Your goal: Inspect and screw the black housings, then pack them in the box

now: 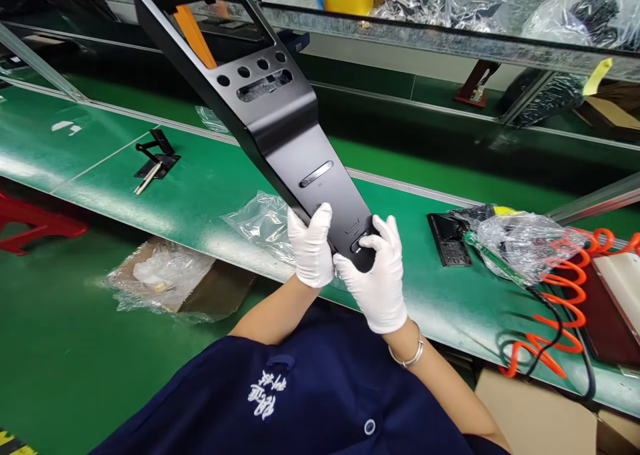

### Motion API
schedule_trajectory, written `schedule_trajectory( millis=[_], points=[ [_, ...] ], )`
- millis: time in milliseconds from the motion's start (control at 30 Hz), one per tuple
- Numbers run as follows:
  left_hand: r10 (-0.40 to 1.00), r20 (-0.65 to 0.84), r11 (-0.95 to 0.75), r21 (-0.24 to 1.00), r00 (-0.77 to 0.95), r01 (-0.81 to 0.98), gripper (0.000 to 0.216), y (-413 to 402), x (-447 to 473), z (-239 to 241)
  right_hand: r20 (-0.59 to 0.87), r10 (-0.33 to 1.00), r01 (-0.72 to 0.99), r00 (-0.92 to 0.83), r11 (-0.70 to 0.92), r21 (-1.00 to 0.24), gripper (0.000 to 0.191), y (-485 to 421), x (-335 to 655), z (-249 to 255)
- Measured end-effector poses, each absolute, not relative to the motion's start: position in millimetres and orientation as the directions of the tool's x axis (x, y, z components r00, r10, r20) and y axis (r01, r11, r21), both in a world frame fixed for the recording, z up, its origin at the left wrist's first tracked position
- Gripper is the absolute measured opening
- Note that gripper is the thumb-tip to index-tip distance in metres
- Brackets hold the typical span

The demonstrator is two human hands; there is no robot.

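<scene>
A long black plastic housing point(293, 132) slants up and away from me above the green bench. It has a large rectangular opening at the far end, a row of several round holes, and a slot below them. My left hand point(311, 248), white-gloved, grips its near left edge with the thumb on top. The near right end is held by my right hand point(376, 275), also gloved, its fingers bent over a small dark oval part point(359, 243) set in the housing. What lies under the right fingertips is partly hidden.
On the green bench point(195, 188) lie a clear plastic bag point(263, 222) and a small black bracket point(157, 154). To the right are a green screwdriver-like tool point(495, 258), a coiled orange hose point(570, 288) and a black plate point(449, 238). A shelf point(450, 45) spans above; an open carton point(215, 288) stands below.
</scene>
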State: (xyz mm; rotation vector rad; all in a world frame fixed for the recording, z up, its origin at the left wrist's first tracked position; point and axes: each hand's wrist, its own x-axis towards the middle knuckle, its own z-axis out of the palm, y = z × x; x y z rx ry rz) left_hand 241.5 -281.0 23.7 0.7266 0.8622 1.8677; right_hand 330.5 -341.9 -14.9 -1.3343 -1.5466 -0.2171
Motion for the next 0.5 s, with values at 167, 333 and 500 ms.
schedule_trajectory(
  millis=[167, 333, 500],
  points=[
    [0.944, 0.105, -0.271, 0.789, -0.314, -0.552, 0.034, -279, 242, 26, 0.730, 0.668, 0.775, 0.143, 0.384, -0.503, 0.040, -343, 341, -12],
    [0.960, 0.087, -0.229, 0.791, -0.266, -0.567, 0.032, -280, 241, 27, 0.314, 0.918, 0.624, 0.242, 0.101, -0.775, 0.097, -341, 359, -2],
    [0.958, 0.137, -0.252, 0.820, -0.253, -0.514, 0.038, -291, 245, 27, 0.093, 0.977, 0.568, 0.192, -0.033, -0.822, 0.105, -333, 363, 2]
  ],
)
